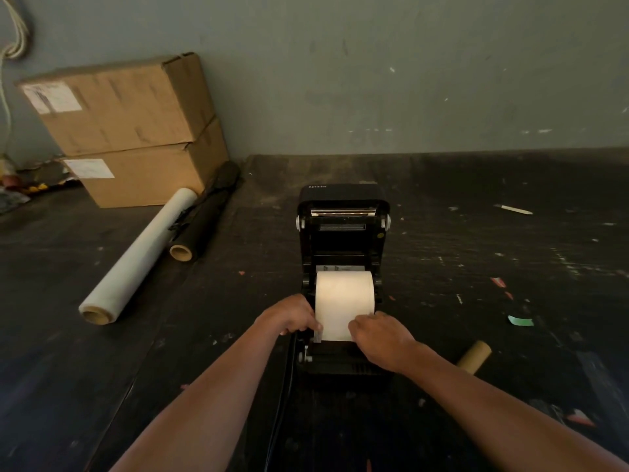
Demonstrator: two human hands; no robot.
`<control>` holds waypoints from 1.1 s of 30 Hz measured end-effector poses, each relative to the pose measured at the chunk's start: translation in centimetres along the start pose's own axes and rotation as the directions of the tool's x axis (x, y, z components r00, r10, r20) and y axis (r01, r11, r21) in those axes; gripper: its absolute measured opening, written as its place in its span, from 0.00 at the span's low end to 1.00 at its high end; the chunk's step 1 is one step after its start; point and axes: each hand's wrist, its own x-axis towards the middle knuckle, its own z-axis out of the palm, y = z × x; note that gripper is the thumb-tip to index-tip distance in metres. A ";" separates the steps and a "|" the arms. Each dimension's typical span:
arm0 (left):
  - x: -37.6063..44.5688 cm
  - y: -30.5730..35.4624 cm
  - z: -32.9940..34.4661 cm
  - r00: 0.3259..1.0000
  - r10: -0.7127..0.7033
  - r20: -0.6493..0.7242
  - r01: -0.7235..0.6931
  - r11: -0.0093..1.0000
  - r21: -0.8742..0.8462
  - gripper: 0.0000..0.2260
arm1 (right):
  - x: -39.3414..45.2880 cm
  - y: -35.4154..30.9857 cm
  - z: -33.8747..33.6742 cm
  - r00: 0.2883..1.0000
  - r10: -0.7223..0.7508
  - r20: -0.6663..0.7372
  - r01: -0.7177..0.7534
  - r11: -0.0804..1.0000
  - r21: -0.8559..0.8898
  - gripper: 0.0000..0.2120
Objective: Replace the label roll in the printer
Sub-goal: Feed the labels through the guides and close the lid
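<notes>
A black label printer (343,233) stands on the dark table with its lid swung up and back. A white label roll (343,294) sits in its bay, and its free strip runs toward me over the front. My left hand (292,316) pinches the strip's left edge at the printer's left side. My right hand (377,335) pinches the strip's right edge and covers part of the front. An empty cardboard core (474,356) lies on the table to the right of the printer.
Two stacked cardboard boxes (132,131) stand at the back left against the wall. A clear film roll (136,257) and a black roll (200,223) lie in front of them. A pen-like stick (514,209) and a green scrap (520,320) lie at the right.
</notes>
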 end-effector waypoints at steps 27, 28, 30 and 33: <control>0.5 0.8 -0.4 0.995 -0.094 0.033 0.091 0.992 0.084 0.14 | 1.8 -1.4 -2.3 0.993 -0.112 0.038 0.117 0.973 -0.196 0.08; 0.5 0.8 -0.4 0.995 -0.094 0.036 0.091 0.992 0.089 0.13 | 1.8 -1.5 -2.3 0.993 -0.114 0.035 0.119 0.972 -0.202 0.08; 0.5 0.8 -0.4 0.996 -0.083 0.032 0.079 0.992 0.103 0.10 | 1.8 -1.6 -2.2 0.992 -0.119 0.030 0.123 0.969 -0.215 0.09; 0.6 0.8 -0.3 0.998 -0.060 0.006 0.059 0.990 0.126 0.09 | 1.8 -1.8 -2.0 0.992 -0.127 0.025 0.129 0.963 -0.238 0.09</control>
